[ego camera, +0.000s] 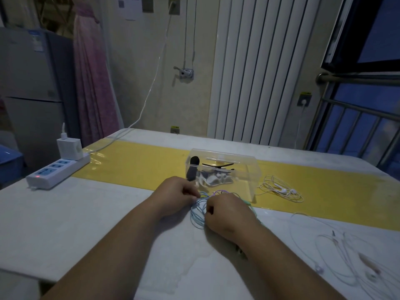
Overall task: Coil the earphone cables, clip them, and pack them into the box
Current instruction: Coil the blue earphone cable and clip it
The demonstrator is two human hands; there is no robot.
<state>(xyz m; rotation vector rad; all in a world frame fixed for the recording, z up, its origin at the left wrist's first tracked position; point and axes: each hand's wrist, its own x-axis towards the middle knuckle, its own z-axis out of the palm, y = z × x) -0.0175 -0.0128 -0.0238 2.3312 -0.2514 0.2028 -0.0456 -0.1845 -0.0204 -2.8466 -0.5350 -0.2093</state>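
Your left hand [176, 192] and right hand [225, 210] rest on the table [86, 224] just in front of the clear plastic box [244, 167], both curled shut, pinching a thin pastel earphone cable [198, 215] looped in rough rings between them. Inside the box: black clips and white rounded pieces. Right of the box, a loose white earphone coil [281, 189] lies on the glossy yellow strip [134, 163].

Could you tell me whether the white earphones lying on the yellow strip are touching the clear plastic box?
Apart. The head view shows a strip of bare yellow surface between the white earphones and the right wall of the clear plastic box.
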